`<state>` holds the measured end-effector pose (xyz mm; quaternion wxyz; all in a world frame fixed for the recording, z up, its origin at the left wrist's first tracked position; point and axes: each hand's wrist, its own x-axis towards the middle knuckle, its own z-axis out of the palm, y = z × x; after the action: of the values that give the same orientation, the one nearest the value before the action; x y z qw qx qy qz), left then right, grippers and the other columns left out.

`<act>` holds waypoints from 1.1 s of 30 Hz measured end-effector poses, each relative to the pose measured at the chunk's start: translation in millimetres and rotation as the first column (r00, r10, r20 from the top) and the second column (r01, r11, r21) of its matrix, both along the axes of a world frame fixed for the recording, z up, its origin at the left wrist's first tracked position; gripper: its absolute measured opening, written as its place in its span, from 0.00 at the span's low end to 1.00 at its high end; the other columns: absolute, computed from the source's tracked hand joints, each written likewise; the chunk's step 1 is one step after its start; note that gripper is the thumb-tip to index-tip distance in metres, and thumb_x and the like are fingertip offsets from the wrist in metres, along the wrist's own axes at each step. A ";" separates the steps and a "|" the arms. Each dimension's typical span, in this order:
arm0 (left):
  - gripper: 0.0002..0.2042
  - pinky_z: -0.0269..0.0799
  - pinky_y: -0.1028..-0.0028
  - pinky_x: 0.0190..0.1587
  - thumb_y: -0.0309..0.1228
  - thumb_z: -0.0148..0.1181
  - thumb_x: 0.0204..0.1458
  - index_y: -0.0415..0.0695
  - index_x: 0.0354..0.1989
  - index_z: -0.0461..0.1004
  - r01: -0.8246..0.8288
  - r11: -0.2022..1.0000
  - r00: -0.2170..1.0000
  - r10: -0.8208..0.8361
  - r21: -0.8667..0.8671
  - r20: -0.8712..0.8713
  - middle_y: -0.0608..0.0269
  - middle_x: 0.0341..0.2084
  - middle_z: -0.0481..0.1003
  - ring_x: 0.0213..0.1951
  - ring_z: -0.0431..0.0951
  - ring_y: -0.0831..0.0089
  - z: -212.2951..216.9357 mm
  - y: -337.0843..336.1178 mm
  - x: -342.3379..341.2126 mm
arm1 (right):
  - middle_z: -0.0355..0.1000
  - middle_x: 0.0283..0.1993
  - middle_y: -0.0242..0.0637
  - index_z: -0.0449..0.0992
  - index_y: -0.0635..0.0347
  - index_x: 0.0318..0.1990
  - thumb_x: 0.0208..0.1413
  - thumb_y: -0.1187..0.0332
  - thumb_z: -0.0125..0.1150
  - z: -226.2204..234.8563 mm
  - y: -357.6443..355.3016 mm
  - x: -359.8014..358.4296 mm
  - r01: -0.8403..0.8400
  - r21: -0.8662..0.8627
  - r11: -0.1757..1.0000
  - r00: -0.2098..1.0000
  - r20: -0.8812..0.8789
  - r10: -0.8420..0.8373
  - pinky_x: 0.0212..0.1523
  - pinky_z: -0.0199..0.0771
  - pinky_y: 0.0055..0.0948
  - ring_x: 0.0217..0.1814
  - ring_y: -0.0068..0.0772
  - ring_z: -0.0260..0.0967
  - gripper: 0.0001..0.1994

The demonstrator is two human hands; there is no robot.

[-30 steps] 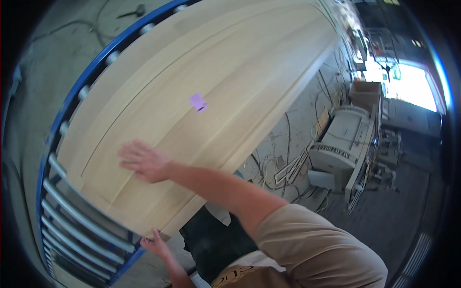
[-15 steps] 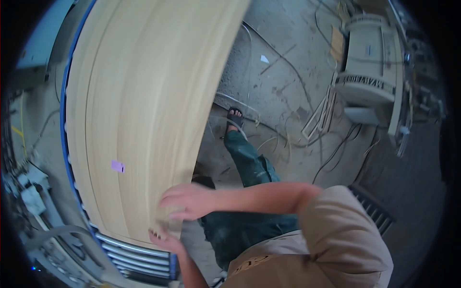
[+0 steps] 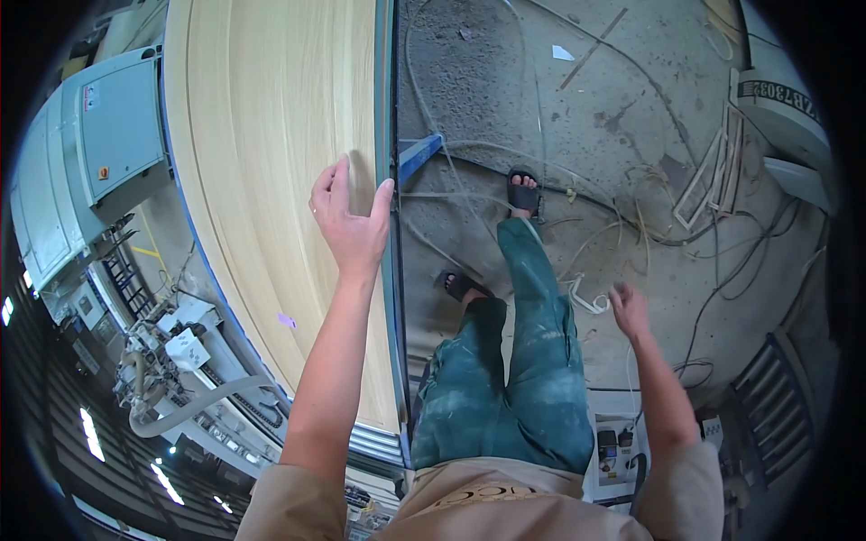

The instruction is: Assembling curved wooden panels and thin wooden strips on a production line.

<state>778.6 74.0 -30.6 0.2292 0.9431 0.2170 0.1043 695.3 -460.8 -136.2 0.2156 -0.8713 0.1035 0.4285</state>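
A long pale wood panel point(image 3: 271, 180) lies along my left side on the rollers point(image 3: 374, 444), with a dark green edge point(image 3: 386, 108) showing on its right side. My left hand point(image 3: 352, 221) is stretched over the panel's right part, fingers spread and thumb toward the edge; whether its fingertips touch the surface I cannot tell. Nothing is in it. A small purple sticker point(image 3: 287, 321) is on the panel, to the left of my forearm. Out to my right, my right hand point(image 3: 630, 308) hangs above the floor, fingers curled in, with no object visible in it.
Hoses and cables point(image 3: 600, 221) trail over the dusty concrete floor. A blue bracket point(image 3: 419, 157) juts from beneath the panel. At left stand a pale blue cabinet point(image 3: 117, 126) and machinery point(image 3: 185, 352); a dark slatted rack point(image 3: 776, 401) is at right.
Both hands were together at the panel's near end. My left hand has moved farther along the panel; my right has swung out over the floor. The view has turned, showing more machinery.
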 end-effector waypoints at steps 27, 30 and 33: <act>0.26 0.67 0.62 0.55 0.26 0.73 0.45 0.42 0.56 0.75 -0.073 0.997 0.995 0.073 0.007 0.068 0.51 0.54 0.65 0.51 0.68 0.57 -16.5 11.0 22.4 | 0.76 0.45 0.32 0.77 0.66 0.52 0.66 0.69 0.59 156.4 297.9 292.9 0.364 0.729 0.579 0.886 -0.078 -0.458 0.51 0.73 0.23 0.46 0.22 0.73 0.12; 0.28 0.66 0.61 0.55 0.26 0.72 0.44 0.43 0.58 0.72 -0.061 0.998 0.998 0.062 0.034 -0.025 0.48 0.55 0.65 0.52 0.67 0.53 -19.2 11.7 24.9 | 0.76 0.43 0.30 0.77 0.65 0.53 0.66 0.68 0.59 162.0 342.3 326.6 0.315 0.744 0.590 0.918 -0.082 -0.387 0.50 0.72 0.24 0.46 0.20 0.71 0.13; 0.28 0.65 0.55 0.57 0.31 0.72 0.46 0.42 0.58 0.71 -0.037 0.995 0.995 0.045 0.094 -0.088 0.45 0.55 0.65 0.54 0.66 0.48 -20.2 21.0 13.0 | 0.77 0.44 0.31 0.77 0.62 0.53 0.65 0.66 0.61 161.2 375.0 353.8 0.238 0.745 0.624 0.953 -0.055 -0.299 0.49 0.73 0.25 0.45 0.20 0.72 0.13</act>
<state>791.6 94.9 -50.8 0.1735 0.9517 0.2415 0.0763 1049.1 -85.8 25.0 0.6169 -0.6970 0.0406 0.3633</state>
